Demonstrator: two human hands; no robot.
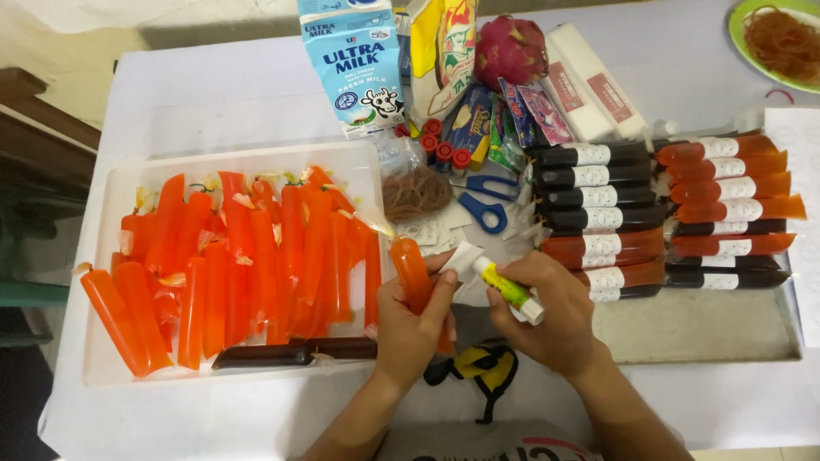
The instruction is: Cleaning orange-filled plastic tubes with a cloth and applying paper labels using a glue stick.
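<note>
My left hand (410,329) grips an orange ice-pop tube (410,269), held upright near the table's front edge, with a small white paper label (464,258) pinched at its fingertips. My right hand (547,312) holds a yellow-and-green glue stick (511,292), its tip touching the label. On the left, a white tray (102,256) holds several orange tubes and a dark one (295,352) at its front. On the right, a metal tray (700,329) carries labelled dark and orange tubes (675,205) in two stacks.
Behind the hands lie blue-handled scissors (487,201), a bundle of rubber bands (416,194) and small red-capped bottles (444,147). At the back stand a milk carton (357,64), a dragon fruit (510,49) and snack packets. A green plate (781,38) sits far right.
</note>
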